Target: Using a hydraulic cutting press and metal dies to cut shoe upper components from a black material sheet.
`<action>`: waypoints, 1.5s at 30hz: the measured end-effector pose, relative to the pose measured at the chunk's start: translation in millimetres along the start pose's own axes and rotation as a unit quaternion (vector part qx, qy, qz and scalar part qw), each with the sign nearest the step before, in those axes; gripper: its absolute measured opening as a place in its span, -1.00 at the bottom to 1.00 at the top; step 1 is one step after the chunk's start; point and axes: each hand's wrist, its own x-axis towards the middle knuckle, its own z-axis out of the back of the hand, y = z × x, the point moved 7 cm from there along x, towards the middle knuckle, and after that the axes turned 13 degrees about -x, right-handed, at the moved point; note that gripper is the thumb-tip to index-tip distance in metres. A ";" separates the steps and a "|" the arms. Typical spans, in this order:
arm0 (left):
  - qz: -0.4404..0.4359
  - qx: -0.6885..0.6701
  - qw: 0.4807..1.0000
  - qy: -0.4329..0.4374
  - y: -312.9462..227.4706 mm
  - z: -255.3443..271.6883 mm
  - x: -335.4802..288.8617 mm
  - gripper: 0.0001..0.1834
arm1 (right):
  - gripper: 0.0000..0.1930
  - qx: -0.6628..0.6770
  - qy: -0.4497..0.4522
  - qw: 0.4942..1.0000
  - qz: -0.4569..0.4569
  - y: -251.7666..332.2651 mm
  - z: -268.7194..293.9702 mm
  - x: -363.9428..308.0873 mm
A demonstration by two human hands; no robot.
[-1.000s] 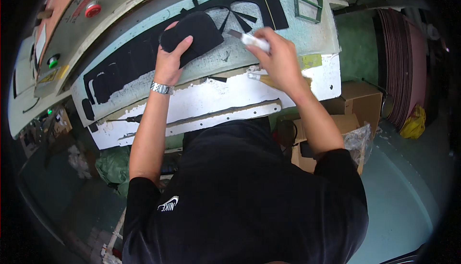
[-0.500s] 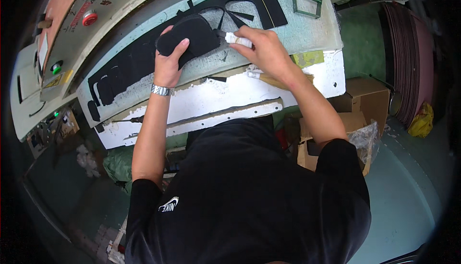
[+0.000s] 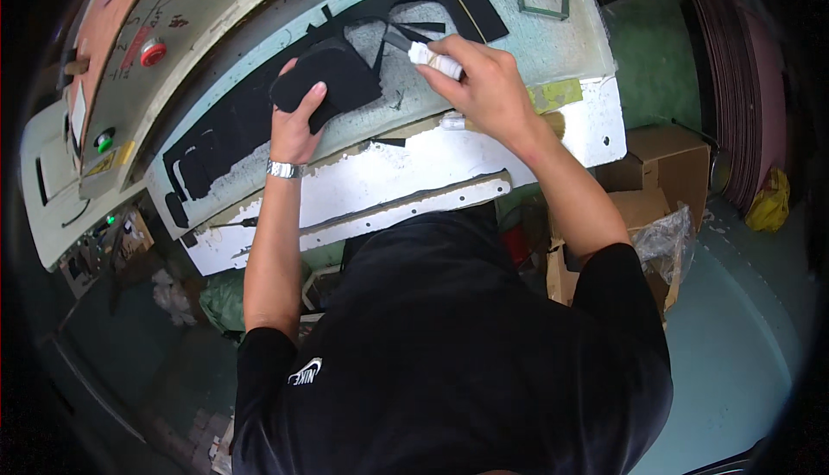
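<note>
My left hand [image 3: 295,129] grips a stack of black, round-cornered sheet pieces [image 3: 332,85], thumb on top and fingers underneath. To its right, my right hand [image 3: 490,82] is closed around the white-wrapped handle of a knife-like tool [image 3: 434,60]. The tool's flat grey blade points up and left, apart from the stack. Beneath both hands lies a long black sheet [image 3: 479,13] with large cut-out openings and thin strips. It rests on a worn, pale blue board [image 3: 583,56].
A green metal frame [image 3: 566,0] stands on the board's far right. On the white front ledge [image 3: 363,194] lie a bristle brush [image 3: 553,124] and a thin tool with a dark handle [image 3: 249,222]. A machine panel with a red button [image 3: 153,52] is at left; cardboard boxes [image 3: 665,160] stand at right.
My left hand has drawn the black stack slightly nearer to me. The blade in my right hand has moved off to the right, away from the stack's edge.
</note>
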 end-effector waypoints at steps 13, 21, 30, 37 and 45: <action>0.038 -0.013 0.998 0.044 5.4 4.7 7.7 -0.23 | -0.79 -0.010 -0.038 0.997 0.064 18.2 -36.8 -18.5; -0.008 -0.045 0.999 0.012 2.6 3.1 2.5 -0.26 | -0.83 -0.009 0.068 0.992 0.104 15.0 -31.8 -39.6; 0.098 -0.386 0.912 0.096 -11.4 27.8 -49.0 -0.21 | -0.74 -0.060 0.256 0.955 0.135 53.5 -72.1 -97.5; 0.115 -0.524 0.824 0.182 -9.5 5.6 -91.8 0.03 | -0.60 -0.130 0.134 0.968 0.166 80.1 -74.3 -34.7; 0.058 -0.496 0.839 0.215 -56.0 25.9 -73.9 -0.22 | -0.42 -0.264 0.171 0.896 0.313 93.6 -135.0 43.9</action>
